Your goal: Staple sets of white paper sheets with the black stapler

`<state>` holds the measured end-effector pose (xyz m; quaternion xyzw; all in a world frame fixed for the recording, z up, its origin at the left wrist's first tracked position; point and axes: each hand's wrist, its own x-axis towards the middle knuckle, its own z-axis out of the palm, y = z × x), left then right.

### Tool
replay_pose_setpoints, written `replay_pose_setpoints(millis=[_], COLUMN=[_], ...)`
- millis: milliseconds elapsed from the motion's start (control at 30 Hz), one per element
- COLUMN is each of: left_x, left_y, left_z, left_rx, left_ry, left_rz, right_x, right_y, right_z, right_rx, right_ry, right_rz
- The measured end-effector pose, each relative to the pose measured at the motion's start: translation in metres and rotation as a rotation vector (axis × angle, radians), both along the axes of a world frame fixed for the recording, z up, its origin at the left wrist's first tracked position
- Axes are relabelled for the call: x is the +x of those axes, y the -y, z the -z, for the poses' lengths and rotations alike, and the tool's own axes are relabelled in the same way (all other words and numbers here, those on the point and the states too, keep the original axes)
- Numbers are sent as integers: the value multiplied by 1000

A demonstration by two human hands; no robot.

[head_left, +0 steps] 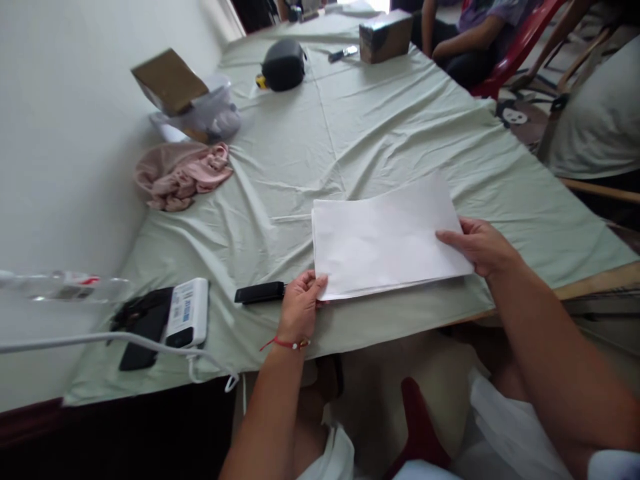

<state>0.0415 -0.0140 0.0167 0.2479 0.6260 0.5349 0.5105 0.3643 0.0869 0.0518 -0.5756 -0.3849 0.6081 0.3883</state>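
Near the frame's centre, the left hand (300, 303) and right hand (480, 247) pinch (fingers closed) 2 corners of the thin white paper stack (385, 237), whose loose sheets could fan apart on the wrinkled pale-green tablecloth (350, 133).

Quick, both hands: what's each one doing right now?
Left hand: closed on the near left corner of the paper stack.
Right hand: gripping the stack's right edge.
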Motion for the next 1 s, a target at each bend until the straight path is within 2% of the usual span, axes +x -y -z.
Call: replay_pose_setpoints(millis=[167, 333, 533, 733, 867, 1000], left_x=[4, 9, -1, -9, -9, -8], left_y=[-2, -7, -14, -19, -15, -11], left_z=[2, 1, 6, 14, 8, 1], left_rx=[4, 74, 110, 125, 148, 169], left_ry=[2, 45, -34, -97, -78, -126], left_rz=[-43, -74, -51, -149, -104, -50], right_x=[-3, -4, -11, -21, -26, -36], right_y=[-4, -10, -13, -13, -19, -24], right_z=[7, 14, 15, 23, 32, 30], right_rx=[34, 31, 102, 123, 197, 202], right_ry=[56, 77, 22, 2, 3, -37], right_rz=[28, 74, 93, 94, 151, 215])
